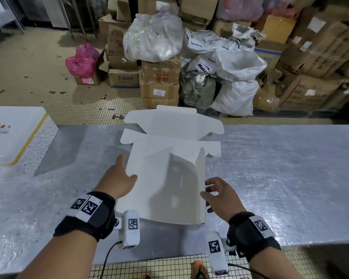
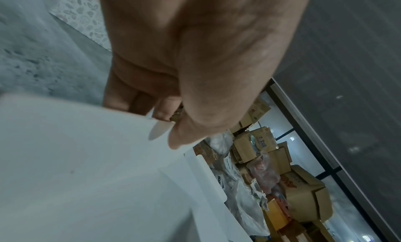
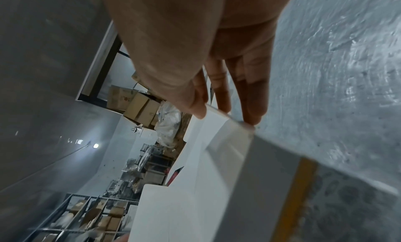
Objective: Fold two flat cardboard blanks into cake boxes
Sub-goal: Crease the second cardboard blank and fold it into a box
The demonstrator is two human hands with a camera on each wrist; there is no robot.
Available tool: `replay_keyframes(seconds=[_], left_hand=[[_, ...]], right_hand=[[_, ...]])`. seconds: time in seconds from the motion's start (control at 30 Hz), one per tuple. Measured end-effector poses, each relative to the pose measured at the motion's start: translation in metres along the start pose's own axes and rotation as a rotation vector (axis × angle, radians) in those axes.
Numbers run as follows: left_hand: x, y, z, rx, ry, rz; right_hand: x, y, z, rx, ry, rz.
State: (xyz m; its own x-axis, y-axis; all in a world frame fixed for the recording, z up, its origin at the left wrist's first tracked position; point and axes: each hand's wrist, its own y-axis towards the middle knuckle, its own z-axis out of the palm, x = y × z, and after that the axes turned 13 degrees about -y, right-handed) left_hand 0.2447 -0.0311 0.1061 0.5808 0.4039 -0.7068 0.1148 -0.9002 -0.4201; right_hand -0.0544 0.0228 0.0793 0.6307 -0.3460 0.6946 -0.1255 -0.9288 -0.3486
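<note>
A white cardboard blank [image 1: 169, 178], partly folded with its flaps raised at the far end, lies in the middle of the metal table [image 1: 290, 168]. My left hand [image 1: 129, 175] holds its left edge, thumb on top and fingers underneath; the left wrist view shows that pinch on the blank [image 2: 76, 168] by the left hand [image 2: 171, 125]. My right hand [image 1: 208, 190] grips the right edge. In the right wrist view the right hand [image 3: 225, 113] has its thumb on one face of the blank [image 3: 195, 185] and its fingers behind it.
A finished white box [image 1: 14, 135] with a yellow rim and patterned sides stands at the table's far left. Beyond the table, across the tiled floor, cartons [image 1: 159, 77] and white sacks [image 1: 236, 77] are piled up. The table's near edge runs just below my wrists.
</note>
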Motion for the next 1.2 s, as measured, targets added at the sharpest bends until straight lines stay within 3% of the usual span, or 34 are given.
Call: replay_keyframes(seconds=[0.13,0.3,0.43,0.57,0.67,0.87,0.97,1.07,1.2], left_hand=[[-0.027,-0.002,0.007,-0.11,-0.062,0.182],[-0.067,-0.006,0.04,-0.007,-0.142,0.271],[-0.09,-0.006,0.086,0.146,-0.185,0.206],[-0.107,-0.003,0.131,0.194,-0.174,0.134],[-0.113,0.0,0.153,0.185,-0.145,0.088],[-0.112,-0.009,0.168,0.072,-0.295,-0.022],[-0.104,-0.019,0.17,0.141,-0.324,-0.067],[-0.094,-0.023,0.172,0.153,-0.364,-0.082],[-0.085,-0.024,0.174,0.107,-0.411,-0.079]], right_hand=[[0.004,0.007,-0.01,0.01,-0.004,-0.003],[-0.003,0.039,-0.037,-0.029,0.049,0.019],[-0.018,0.074,-0.061,0.024,0.106,0.006],[-0.037,0.108,-0.085,0.1,0.157,0.009],[-0.047,0.134,-0.096,0.13,0.186,0.021],[-0.065,0.208,-0.089,0.162,0.276,0.092],[-0.067,0.238,-0.075,0.192,0.286,0.112],[-0.065,0.245,-0.067,0.208,0.275,0.091],[-0.05,0.227,-0.076,0.108,0.282,0.04]])
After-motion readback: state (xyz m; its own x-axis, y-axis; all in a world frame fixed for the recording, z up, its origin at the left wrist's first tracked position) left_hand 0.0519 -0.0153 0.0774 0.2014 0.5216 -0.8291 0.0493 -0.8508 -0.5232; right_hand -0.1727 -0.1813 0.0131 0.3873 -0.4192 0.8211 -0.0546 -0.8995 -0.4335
